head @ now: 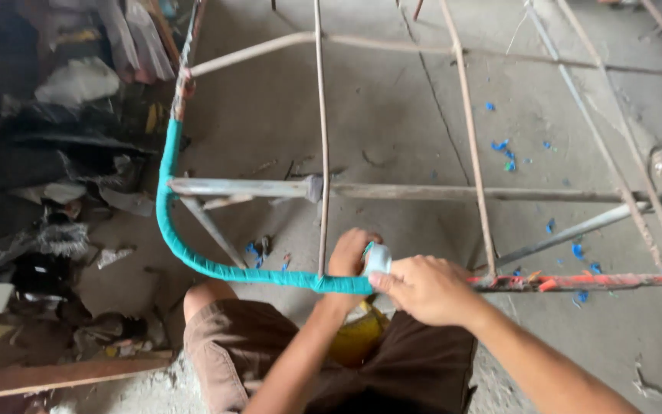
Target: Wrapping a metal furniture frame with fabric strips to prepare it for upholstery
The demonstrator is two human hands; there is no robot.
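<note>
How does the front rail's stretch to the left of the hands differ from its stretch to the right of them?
The left stretch is covered in smooth teal wrapping; the right stretch shows rusty metal with orange scraps. The left stretch curves upward at the corner; the right stretch runs straight. Both belong to one frame rail, meeting where the left hand and right hand hold a pale roll.
</note>
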